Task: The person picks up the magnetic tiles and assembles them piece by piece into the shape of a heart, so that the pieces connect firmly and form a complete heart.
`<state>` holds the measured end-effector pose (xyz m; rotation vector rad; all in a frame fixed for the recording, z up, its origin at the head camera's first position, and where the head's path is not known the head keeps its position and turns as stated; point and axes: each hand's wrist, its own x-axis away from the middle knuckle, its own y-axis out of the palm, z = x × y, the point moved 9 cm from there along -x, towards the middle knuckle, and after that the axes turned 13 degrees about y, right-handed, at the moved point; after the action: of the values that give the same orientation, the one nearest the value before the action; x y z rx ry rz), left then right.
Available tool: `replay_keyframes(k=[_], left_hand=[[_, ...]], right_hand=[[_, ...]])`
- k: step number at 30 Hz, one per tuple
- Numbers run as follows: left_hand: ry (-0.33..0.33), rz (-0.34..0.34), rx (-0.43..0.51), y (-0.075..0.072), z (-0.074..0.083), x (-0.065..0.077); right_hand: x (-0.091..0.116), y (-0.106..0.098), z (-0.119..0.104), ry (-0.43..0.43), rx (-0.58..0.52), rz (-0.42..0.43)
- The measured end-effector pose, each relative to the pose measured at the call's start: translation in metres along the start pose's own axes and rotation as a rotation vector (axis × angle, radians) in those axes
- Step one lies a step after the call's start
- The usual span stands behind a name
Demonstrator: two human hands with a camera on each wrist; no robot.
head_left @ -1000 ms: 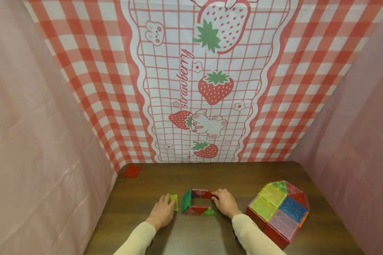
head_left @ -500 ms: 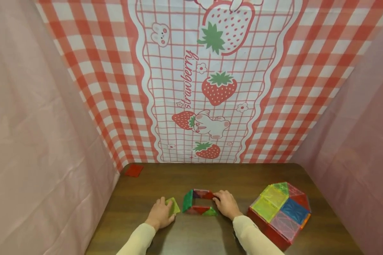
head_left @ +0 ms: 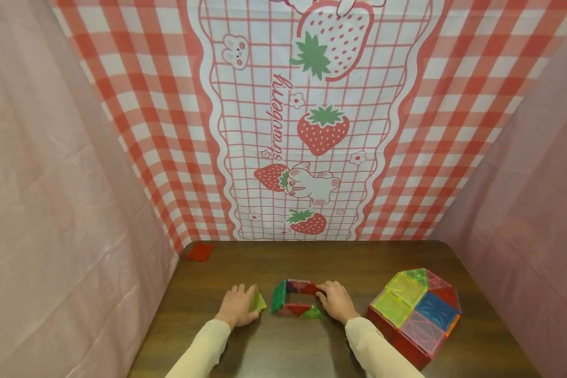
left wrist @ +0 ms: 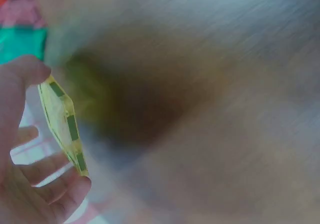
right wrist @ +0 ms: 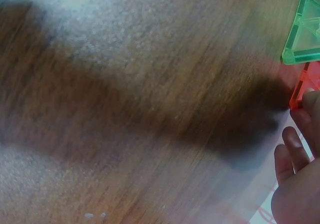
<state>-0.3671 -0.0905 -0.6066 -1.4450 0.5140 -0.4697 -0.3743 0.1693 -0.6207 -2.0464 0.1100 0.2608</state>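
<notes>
In the left wrist view, a yellow magnetic tile [left wrist: 64, 124] is gripped by its edges between the thumb and fingers of my left hand [head_left: 238, 306], above the table. Just right of it stands a low frame of upright magnetic tiles, with a green tile [head_left: 279, 297] as its left side and triangles along front and back. Its right side is open. My right hand [head_left: 336, 301] pinches the red triangle tile [right wrist: 306, 81] at the back row's right end. A green triangle tile [right wrist: 303, 36] ends the front row.
On the right of the brown table [head_left: 236, 262] stands a larger block of magnetic tiles [head_left: 418, 304] with a multicoloured top and red side. One red tile [head_left: 200, 252] lies at the far left corner. A checked strawberry cloth [head_left: 302, 157] hangs behind the table.
My left hand has turned the yellow tile and taken it up between thumb and fingers, from lying flat under the fingertips. The right hand has kept its place at the frame.
</notes>
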Motion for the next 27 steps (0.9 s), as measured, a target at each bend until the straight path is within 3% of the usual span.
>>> replay_keyframes(k=[3, 6, 9, 12, 16, 19, 27], left_hand=[[0.035, 0.050, 0.048, -0.019, -0.001, -0.013], [0.115, 0.097, 0.093, -0.043, 0.009, -0.028], [0.212, 0.102, 0.109, -0.063, 0.029, -0.044], [0.303, 0.068, 0.083, -0.071, 0.054, -0.057], [0.409, 0.020, 0.044, -0.069, 0.084, -0.071], [0.450, -0.001, 0.024, -0.062, 0.097, -0.078], [0.382, -0.082, 0.045, -0.035, 0.096, -0.083]], right_hand=[[0.001, 0.000, -0.001, -0.007, 0.004, -0.001], [0.001, 0.000, -0.001, -0.005, -0.004, -0.003], [0.000, 0.001, 0.002, 0.005, -0.008, -0.004], [-0.002, 0.002, 0.005, 0.011, -0.010, -0.009], [-0.003, 0.003, 0.007, 0.006, 0.003, -0.005], [-0.004, 0.004, 0.007, 0.009, 0.006, -0.016], [-0.004, 0.006, 0.009, 0.028, -0.001, -0.046]])
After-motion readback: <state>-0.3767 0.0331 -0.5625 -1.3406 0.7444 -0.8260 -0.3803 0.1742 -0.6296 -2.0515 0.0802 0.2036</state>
